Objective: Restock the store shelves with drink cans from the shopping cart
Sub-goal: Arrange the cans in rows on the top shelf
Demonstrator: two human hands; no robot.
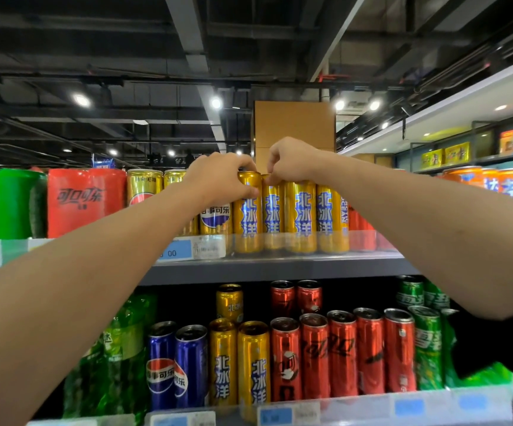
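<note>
A row of tall gold cans with blue characters stands at the front of the top shelf (279,265). My left hand (218,176) grips the top of the leftmost gold can (249,222), thumb on its front. My right hand (292,161) pinches the rim of the gold can beside it (273,219). Two more gold cans (302,219) stand to the right, untouched. The shopping cart is out of view.
Gold Pepsi cans (215,219), a red Coca-Cola pack (83,201) and a green Sprite pack (0,204) fill the top shelf to the left; orange cans (501,186) stand far right. The lower shelf holds blue, gold, red and green cans and green bottles (117,358).
</note>
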